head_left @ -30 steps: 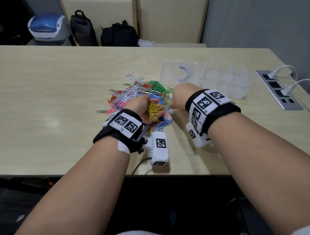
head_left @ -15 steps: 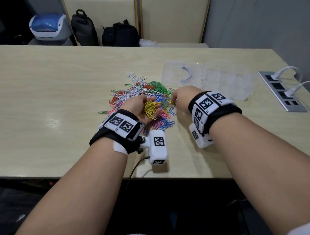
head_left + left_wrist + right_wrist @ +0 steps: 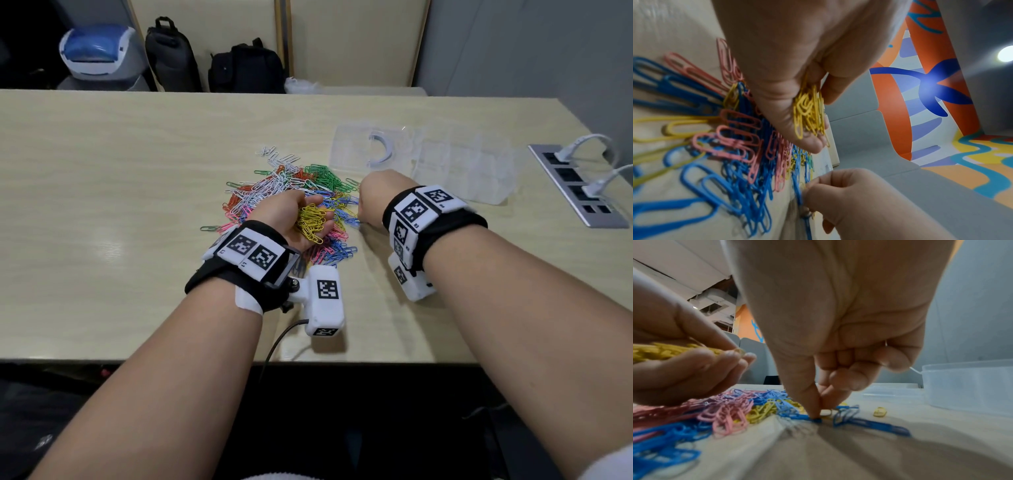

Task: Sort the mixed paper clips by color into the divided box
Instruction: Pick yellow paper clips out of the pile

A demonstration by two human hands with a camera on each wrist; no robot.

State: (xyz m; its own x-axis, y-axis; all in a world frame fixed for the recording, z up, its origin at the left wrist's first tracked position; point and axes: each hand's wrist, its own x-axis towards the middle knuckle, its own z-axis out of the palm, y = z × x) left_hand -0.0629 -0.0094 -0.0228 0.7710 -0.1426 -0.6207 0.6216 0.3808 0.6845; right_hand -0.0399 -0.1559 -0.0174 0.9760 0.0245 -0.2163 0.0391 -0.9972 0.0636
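Observation:
A heap of mixed paper clips (image 3: pixel 291 192) in blue, pink, yellow, green, orange and white lies mid-table. My left hand (image 3: pixel 318 216) hovers palm-up over its near side, fingers curled round a bunch of yellow clips (image 3: pixel 311 222), also seen in the left wrist view (image 3: pixel 809 112). My right hand (image 3: pixel 818 410) points down at the heap's right edge, thumb and forefinger pinched together on a clip that looks yellow, among blue ones (image 3: pixel 869 423). The clear divided box (image 3: pixel 462 164) stands behind the right hand, with no clips visible in it.
A clear lid (image 3: pixel 363 150) lies left of the box. A power strip (image 3: pixel 579 185) with white plugs is set into the table at the right. A single yellow clip (image 3: pixel 879 412) lies apart near the box. Bags and a bin stand beyond the far edge.
Little has moved. The left hand keeps cupping the yellow bunch, shifted slightly. The right hand stays at the heap's right edge with its fingertips down on the clips.

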